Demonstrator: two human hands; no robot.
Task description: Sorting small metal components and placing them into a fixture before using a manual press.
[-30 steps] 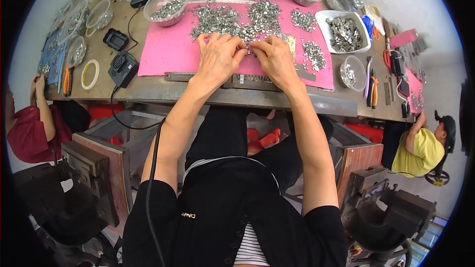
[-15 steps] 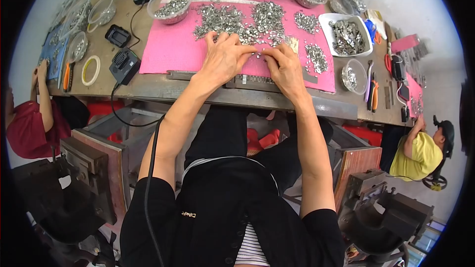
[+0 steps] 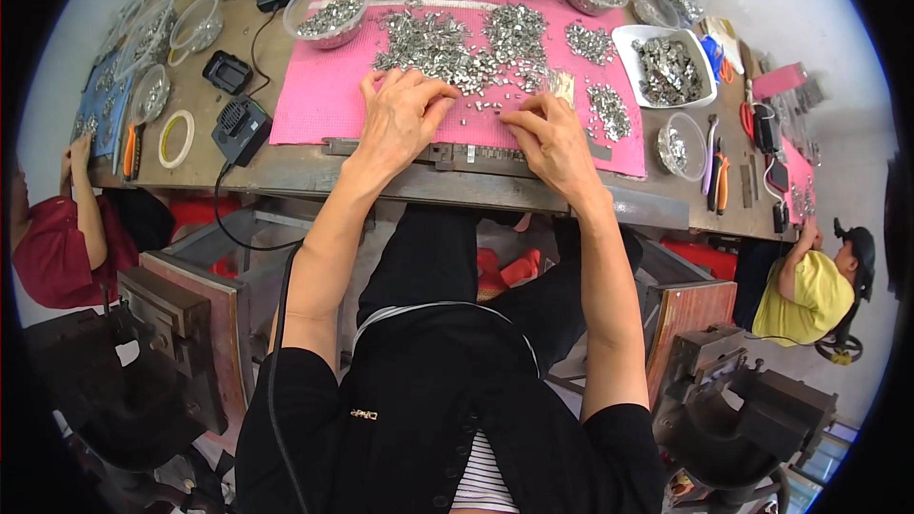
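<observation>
Small shiny silver metal pieces lie in heaps on a pink textured mat. My left hand is over the mat just below the largest heap. Its fingers are bent and apart, with the thumb and forefinger near a few loose pieces. To its right, my right hand has thumb and forefinger pinched together low over the mat. Whatever sits in that pinch is too small to make out. Below both hands, a dark metal strip with a row of small segments lies along the table's front edge.
Clear plastic bowls of metal pieces line the back. A white tray holds more at right, beside orange-handled pliers. A black charger and tape roll are at left. Co-workers sit at both sides.
My hands were close together with fingertips nearly meeting; now they are apart. The left moved left, and its fingers have loosened. The right fingertips shifted slightly down, still pinched.
</observation>
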